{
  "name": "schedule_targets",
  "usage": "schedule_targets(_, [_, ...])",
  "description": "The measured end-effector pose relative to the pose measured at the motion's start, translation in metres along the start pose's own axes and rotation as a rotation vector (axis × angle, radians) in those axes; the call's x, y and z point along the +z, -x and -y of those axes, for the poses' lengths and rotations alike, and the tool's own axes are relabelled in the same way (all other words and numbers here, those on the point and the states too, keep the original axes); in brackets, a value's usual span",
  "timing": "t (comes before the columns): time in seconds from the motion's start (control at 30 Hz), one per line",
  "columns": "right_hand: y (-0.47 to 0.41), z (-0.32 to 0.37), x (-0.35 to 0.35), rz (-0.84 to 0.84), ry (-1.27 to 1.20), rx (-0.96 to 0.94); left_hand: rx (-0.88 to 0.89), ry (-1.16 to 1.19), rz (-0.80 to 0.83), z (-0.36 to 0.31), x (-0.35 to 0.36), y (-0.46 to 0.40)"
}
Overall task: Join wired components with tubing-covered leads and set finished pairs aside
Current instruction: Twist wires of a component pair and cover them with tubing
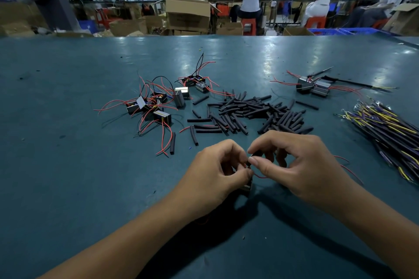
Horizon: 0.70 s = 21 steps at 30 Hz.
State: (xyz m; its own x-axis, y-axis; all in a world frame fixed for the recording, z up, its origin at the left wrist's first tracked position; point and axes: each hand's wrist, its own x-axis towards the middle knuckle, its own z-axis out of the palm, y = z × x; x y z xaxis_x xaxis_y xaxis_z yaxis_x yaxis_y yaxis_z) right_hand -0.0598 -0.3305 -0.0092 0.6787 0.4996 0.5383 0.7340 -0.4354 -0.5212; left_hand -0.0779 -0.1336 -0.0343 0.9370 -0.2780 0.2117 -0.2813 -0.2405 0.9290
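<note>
My left hand (217, 172) pinches a thin red wire (258, 176) of a small boxy component (247, 187), which is mostly hidden under the fingers. My right hand (294, 165) pinches a short black tube piece (257, 154) at the wire's end, thumb and forefinger meeting the left fingertips. A heap of black tubing pieces (254, 113) lies just beyond the hands. Loose components with red wires (156, 104) sit at centre left. A joined pair of components (314, 87) lies at the far right.
A bundle of yellow and purple leads in black sleeves (390, 133) lies along the right edge of the blue-green table (68, 165). Stray tube pieces (172, 142) lie left of the hands. Beyond the table's far edge are cardboard boxes and seated people.
</note>
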Motion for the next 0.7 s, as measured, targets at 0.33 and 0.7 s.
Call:
schedule_targets(0.33, [0.0002, -0.0037, -0.002, -0.009, -0.075, 0.082, -0.105, 0.182, 0.032, 0.0064, -0.006, -0.0027])
schedule_targets(0.7, [0.0006, -0.0027, 0.0002, 0.002, -0.115, 0.1, -0.047, 0.163, 0.064, 0.0058, -0.0052, -0.0052])
